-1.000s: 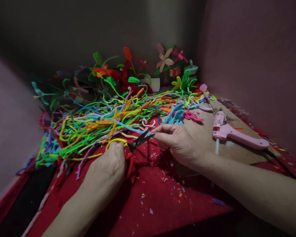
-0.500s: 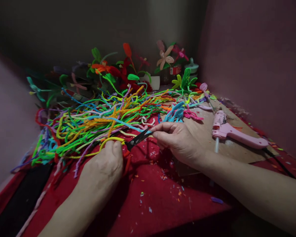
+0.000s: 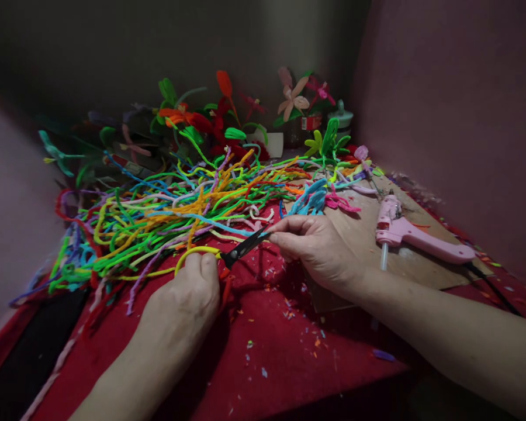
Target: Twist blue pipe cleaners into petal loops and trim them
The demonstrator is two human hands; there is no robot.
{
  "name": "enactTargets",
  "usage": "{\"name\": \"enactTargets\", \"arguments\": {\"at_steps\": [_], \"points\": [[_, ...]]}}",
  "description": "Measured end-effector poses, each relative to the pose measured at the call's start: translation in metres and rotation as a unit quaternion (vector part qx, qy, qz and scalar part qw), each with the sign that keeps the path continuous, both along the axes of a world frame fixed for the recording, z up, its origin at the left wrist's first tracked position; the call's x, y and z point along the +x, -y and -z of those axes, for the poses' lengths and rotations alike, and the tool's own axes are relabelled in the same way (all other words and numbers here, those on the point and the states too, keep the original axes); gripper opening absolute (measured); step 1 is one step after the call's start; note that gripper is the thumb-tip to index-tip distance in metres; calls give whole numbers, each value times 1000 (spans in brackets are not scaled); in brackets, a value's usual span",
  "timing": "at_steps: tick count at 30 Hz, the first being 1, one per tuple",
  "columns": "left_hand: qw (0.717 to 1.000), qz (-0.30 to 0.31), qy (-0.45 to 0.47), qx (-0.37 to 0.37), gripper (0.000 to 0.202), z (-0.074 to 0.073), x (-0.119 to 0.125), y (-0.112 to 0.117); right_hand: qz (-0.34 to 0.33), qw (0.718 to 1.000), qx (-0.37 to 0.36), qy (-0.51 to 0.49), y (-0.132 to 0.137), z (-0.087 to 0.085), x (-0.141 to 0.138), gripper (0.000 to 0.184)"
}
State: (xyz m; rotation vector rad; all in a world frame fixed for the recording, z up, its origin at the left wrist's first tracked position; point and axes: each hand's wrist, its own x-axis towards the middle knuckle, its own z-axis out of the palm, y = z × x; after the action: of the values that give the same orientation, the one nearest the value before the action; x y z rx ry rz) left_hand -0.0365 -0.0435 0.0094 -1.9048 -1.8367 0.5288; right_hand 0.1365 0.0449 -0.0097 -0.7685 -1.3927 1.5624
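My left hand (image 3: 186,295) is closed around the handles of a pair of scissors (image 3: 239,252), which have black blades and yellow and red grips. The blades point up and right, slightly parted, with their tips at the fingertips of my right hand (image 3: 315,245). A light blue pipe cleaner (image 3: 221,225) runs from the heap to the blades, and the thumb and forefinger of my right hand pinch at its end. The pinched part is mostly hidden by the fingers. Beneath the blades lie small fuzzy clippings on a red cloth (image 3: 254,327).
A large heap of coloured pipe cleaners (image 3: 158,222) spreads across the left and middle. Pipe cleaner flowers (image 3: 293,100) stand behind. On a brown board (image 3: 355,234) at right rest a pink glue gun (image 3: 414,231) and a bundle of blue loops (image 3: 309,199).
The view has shifted very slightly. Both hands, the scissors and the light blue pipe cleaner keep nearly the same positions.
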Motion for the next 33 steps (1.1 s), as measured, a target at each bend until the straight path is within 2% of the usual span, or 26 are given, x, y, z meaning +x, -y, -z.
{"name": "enactTargets", "arguments": {"at_steps": [5, 9, 16, 24, 29, 33], "points": [[1000, -2, -2, 4, 34, 2, 4, 0, -10, 999, -14, -27, -1, 0, 0, 11], [1000, -11, 10, -27, 32, 3, 7, -2, -12, 999, -15, -30, -1, 1, 0, 13], [999, -1, 37, -35, 22, 13, -1, -2, -10, 1000, -10, -25, -2, 3, 0, 10], [992, -35, 82, -83, 22, 8, 4, -2, -12, 998, -34, -47, 0, 2, -2, 11], [978, -43, 164, -121, 17, 12, 5, 4, -8, 997, -63, -54, 0, 2, -2, 8], [964, -81, 200, -153, 15, 10, 8, 5, -9, 996, -63, -57, -1, 3, -1, 8]]}}
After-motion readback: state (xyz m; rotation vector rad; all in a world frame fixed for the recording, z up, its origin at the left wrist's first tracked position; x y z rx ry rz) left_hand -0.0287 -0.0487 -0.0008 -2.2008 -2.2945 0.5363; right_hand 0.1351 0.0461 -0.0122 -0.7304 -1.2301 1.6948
